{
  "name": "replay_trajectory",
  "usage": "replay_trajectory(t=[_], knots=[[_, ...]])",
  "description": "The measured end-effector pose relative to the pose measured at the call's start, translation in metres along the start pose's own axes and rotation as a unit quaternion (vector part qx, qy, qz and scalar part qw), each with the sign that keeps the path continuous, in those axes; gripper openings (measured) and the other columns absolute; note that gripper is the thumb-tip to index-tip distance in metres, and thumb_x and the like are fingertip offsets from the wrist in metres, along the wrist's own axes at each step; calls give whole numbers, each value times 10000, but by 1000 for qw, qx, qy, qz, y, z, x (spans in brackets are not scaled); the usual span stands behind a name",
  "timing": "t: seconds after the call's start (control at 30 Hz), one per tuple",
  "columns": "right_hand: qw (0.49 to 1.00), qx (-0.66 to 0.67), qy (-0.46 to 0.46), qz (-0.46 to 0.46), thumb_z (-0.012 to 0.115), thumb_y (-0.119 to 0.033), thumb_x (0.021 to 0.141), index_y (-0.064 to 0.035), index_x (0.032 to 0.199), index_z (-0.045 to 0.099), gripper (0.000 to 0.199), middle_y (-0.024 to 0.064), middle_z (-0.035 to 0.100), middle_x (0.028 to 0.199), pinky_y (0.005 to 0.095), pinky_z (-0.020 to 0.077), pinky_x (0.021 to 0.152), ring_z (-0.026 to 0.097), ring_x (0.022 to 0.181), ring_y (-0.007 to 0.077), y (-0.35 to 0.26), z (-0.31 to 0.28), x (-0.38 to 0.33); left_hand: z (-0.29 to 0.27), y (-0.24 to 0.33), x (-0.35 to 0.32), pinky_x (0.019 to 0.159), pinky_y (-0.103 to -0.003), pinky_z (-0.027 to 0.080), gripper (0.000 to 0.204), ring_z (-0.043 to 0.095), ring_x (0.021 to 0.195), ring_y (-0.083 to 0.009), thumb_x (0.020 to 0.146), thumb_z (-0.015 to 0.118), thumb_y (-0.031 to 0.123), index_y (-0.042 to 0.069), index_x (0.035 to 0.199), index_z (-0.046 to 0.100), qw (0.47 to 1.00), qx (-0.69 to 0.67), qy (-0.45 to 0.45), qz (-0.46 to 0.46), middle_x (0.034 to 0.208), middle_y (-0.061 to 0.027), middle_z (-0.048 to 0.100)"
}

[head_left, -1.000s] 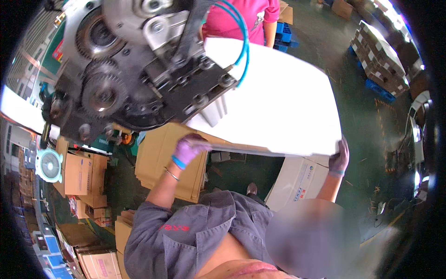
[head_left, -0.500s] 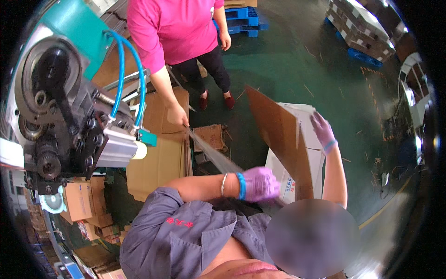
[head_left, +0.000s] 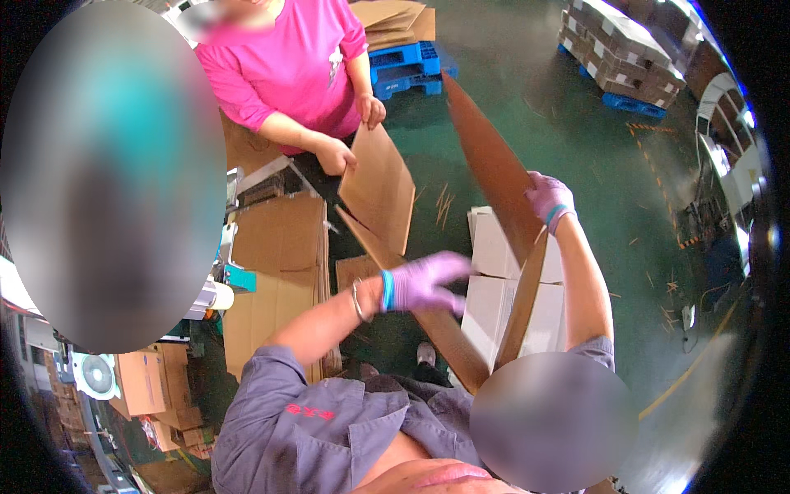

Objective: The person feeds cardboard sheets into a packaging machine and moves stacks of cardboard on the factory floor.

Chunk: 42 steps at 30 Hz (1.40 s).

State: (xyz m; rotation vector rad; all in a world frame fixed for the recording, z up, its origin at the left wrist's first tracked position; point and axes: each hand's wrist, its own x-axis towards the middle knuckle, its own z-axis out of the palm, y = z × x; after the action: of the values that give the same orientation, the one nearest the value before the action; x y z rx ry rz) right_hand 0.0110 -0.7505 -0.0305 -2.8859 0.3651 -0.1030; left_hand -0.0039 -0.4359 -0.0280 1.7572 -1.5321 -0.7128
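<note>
My right hand (head_left: 550, 200), in a purple glove, is closed on the edge of a large brown cardboard sheet (head_left: 487, 156) that stands up at a tilt. Narrow panels of cardboard (head_left: 522, 306) angle down from it toward my body. My left hand (head_left: 432, 281), gloved the same way and slightly blurred, has its fingers spread over another cardboard panel (head_left: 451, 336); whether it touches the panel I cannot tell. Below and beyond lie white cartons (head_left: 492, 306), partly covered by the cardboard.
Across from me a person in a pink top (head_left: 288, 70) holds a folded cardboard piece (head_left: 380, 193) with both hands. Flat cardboard sheets (head_left: 276, 272) are stacked at left, near a partly blurred machine. Blue pallets (head_left: 407, 70) and a loaded pallet of cartons (head_left: 621, 62) stand farther off.
My left hand has opened from a fist and shifted left. My right hand has moved from the white cartons onto the cardboard edge. The other person has raised a cardboard piece in both hands.
</note>
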Motion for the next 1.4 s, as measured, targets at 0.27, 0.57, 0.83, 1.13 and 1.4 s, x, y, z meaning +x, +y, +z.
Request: replay_trajectory(t=[0.27, 0.57, 0.83, 1.13, 1.4], knots=[[957, -194, 68, -203, 480, -230, 847, 44, 1334, 377, 568, 89, 561, 720, 384, 511, 606, 610, 649, 223, -149, 69, -196, -78, -48, 36, 725, -253, 491, 469, 597, 877, -149, 856, 668, 288, -60, 1145, 544, 724, -433, 519, -138, 1019, -78, 608], [863, 40, 500, -54, 495, -142, 922, -41, 1327, 420, 424, 156, 470, 1319, 407, 358, 1007, 420, 1234, 327, -26, -48, -185, 58, 14, -150, 717, -240, 487, 181, 609, 788, -126, 834, 678, 96, -20, 972, 662, 884, -95, 427, -164, 890, -62, 661], [851, 474, 93, -206, 407, -323, 996, 25, 999, 582, 389, 57, 534, 828, 235, 420, 702, 490, 746, 116, -135, 36, -135, 88, 86, -337, 820, -393, 480, 454, 602, 908, -340, 752, 749, 138, 11, 1146, 561, 800, 234, 495, -245, 1107, -155, 582], [754, 452, -438, -188, 430, -447, 970, 31, 974, 618, 514, 11, 584, 799, 290, 454, 659, 500, 718, 99, -361, 110, -273, 118, 160, -372, 793, -313, 444, 469, 571, 790, -155, 835, 514, 166, 205, 1300, 475, 674, 653, 236, -251, 1242, -78, 514], [892, 116, 28, -435, 696, -171, 730, -66, 1010, 632, 306, 139, 606, 1073, 416, 464, 829, 569, 952, 324, -367, 23, -277, 93, 102, -398, 586, -332, 488, 484, 571, 613, -166, 796, 573, 187, 196, 1276, 512, 683, 598, 318, -274, 1290, -53, 493]])
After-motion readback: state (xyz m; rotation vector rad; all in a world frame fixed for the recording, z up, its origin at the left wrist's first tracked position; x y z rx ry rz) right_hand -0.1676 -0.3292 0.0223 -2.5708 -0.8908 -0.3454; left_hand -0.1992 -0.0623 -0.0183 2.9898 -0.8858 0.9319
